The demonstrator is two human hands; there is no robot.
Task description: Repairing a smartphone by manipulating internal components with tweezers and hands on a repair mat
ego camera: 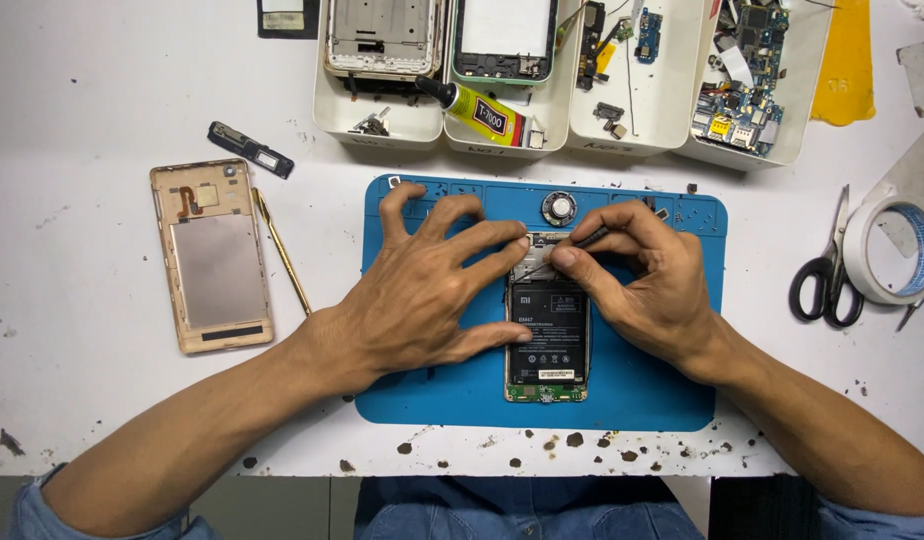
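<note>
Nearest me, my left hand [422,290] lies spread over the opened phone [547,335] on the blue mat [642,390], pinning it steady. My right hand [642,275] pinches a thin dark tool [582,240] at the phone's upper end. Beyond, white trays [572,130] of parts line the tabletop [82,120]; a gold back cover [212,255] lies left.

Two hands [422,290] [642,280], one opened phone [547,345], one blue mat [642,390], four white trays [377,125], one scissors [830,270], one tape roll [887,250].
</note>
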